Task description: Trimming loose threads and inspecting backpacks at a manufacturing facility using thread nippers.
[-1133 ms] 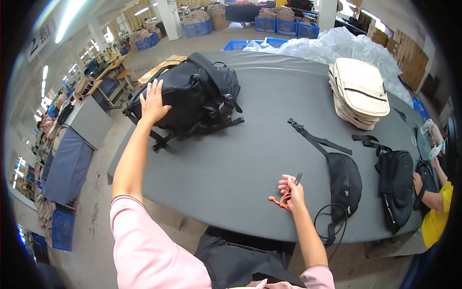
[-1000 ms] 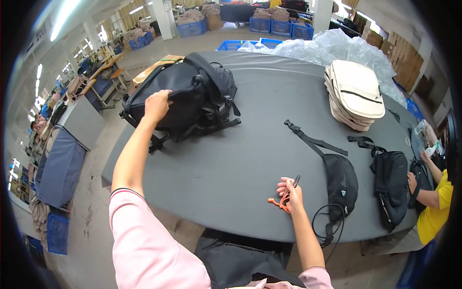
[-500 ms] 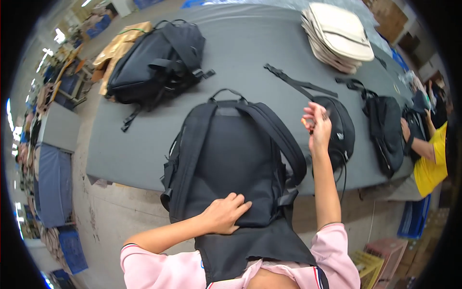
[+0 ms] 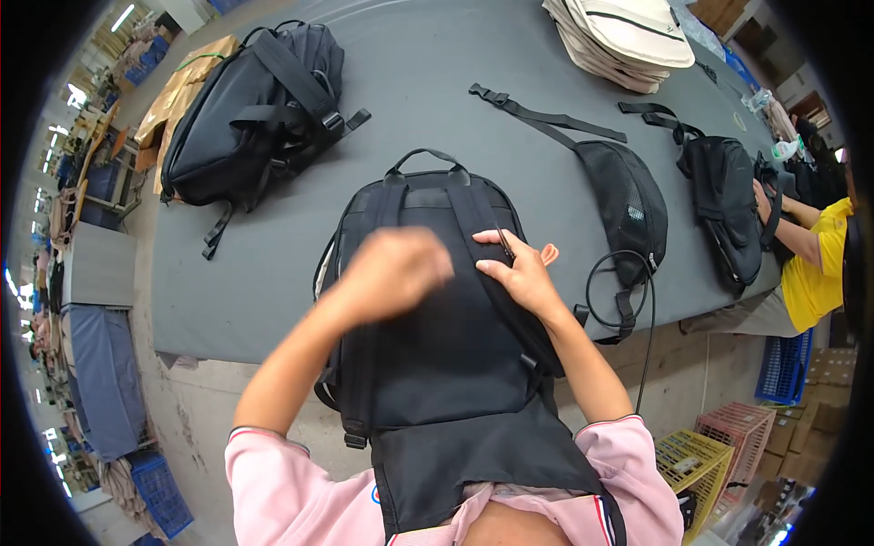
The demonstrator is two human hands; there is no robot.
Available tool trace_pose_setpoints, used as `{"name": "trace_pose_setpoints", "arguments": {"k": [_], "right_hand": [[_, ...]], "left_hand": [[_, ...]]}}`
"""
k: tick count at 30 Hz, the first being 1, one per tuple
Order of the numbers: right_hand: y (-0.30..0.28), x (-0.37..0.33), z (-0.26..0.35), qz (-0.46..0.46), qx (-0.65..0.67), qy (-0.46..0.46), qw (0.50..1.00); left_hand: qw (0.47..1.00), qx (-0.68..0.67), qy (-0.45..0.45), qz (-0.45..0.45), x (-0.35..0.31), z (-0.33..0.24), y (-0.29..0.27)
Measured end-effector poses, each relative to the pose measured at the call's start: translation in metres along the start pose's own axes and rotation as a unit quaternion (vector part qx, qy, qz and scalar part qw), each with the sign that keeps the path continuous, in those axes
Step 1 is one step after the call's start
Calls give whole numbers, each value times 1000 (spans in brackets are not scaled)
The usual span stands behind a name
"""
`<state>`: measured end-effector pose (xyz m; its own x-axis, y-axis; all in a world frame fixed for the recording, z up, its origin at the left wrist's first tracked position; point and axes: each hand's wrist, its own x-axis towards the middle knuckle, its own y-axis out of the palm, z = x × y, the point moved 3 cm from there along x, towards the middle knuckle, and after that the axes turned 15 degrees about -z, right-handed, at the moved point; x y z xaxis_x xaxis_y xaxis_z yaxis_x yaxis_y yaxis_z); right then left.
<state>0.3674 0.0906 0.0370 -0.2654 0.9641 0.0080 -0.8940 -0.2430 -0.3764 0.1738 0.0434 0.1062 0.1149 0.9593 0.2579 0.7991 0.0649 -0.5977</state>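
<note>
We have a black backpack (image 4: 446, 364) lying across the near edge of the grey table (image 4: 401, 109), back panel up, its lower end overhanging that edge against the black apron (image 4: 482, 455). Its long axis runs from the apron toward the far edge, with the carry handle (image 4: 426, 155) at the end farther from us. Our left hand (image 4: 396, 273) hangs above the upper middle of the back panel, fingers curled, but it is too blurred for us to tell whether it pinches anything. Our right hand (image 4: 523, 273) is nearer the right shoulder strap (image 4: 467, 207): its thumb and forefinger spread apart over the strap, pointing inward across the pack, while the hand keeps a slim dark tool (image 4: 503, 241), and an orange loop (image 4: 549, 254) shows just behind the fingers. So the pack lies beneath both hands, most of its back panel between them and the apron. To our right, near the near edge, we see a black belt bag (image 4: 624, 200); a second black backpack (image 4: 273, 118) sits by the left edge, and a stack of cream pieces (image 4: 628, 36) lies toward the far right corner.
</note>
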Motion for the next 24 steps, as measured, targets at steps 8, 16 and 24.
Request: {"name": "trace_pose_setpoints", "arguments": {"k": [8,16,24], "right_hand": [[9,-3,6,17,20,-30,999],[-23,100,30,-190,-51,-135,971],[49,152,18,-80,-203,-249,944]], "left_hand": [[962,-10,-270,-27,137,134,11],[886,-307,-346,-40,131,140,26],[858,-347,-377,-34,135,164,34]]}}
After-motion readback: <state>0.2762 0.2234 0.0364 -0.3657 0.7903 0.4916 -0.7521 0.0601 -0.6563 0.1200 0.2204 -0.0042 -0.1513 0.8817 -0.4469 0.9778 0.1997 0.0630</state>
